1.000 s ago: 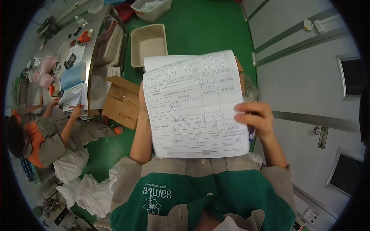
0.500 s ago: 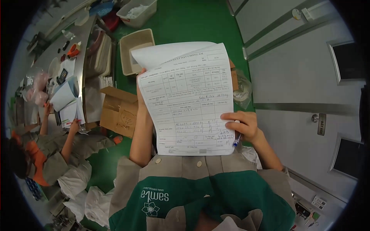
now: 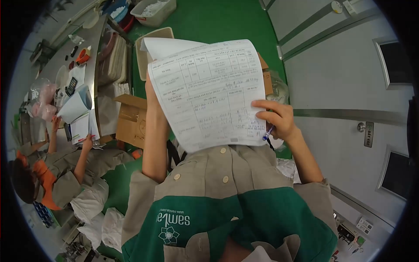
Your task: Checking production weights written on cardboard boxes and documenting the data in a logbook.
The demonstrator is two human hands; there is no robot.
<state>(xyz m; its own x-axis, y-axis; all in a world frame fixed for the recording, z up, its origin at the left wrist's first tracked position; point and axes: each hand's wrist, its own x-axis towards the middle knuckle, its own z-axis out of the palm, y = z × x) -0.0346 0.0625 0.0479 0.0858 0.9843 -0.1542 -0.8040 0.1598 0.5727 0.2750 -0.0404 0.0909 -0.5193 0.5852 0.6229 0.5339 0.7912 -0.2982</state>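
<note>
A stack of paper forms (image 3: 209, 91), printed with tables and marked with blue handwriting, is held up before my chest, its upper sheet curling at the far edge. My left hand (image 3: 149, 87) supports the stack from behind at its left edge; the sheets hide most of its fingers. At the right edge my right hand (image 3: 281, 118) is closed, with two fingers lying over the paper's margin. A blue pen (image 3: 266, 134) sticks out below those fingers, gripped in the same hand.
Left, a co-worker (image 3: 56, 170) handles papers at a steel table (image 3: 87, 48). An open cardboard box (image 3: 131, 124) and a beige bin (image 3: 163, 34) stand on the green floor (image 3: 209, 22). Grey doors (image 3: 331, 87) line the right. White bags (image 3: 89, 198) lie lower left.
The paper stack has tilted, its lower edge moving up and away from my chest. My right hand has risen slightly with the pen. My left thumb no longer shows clearly.
</note>
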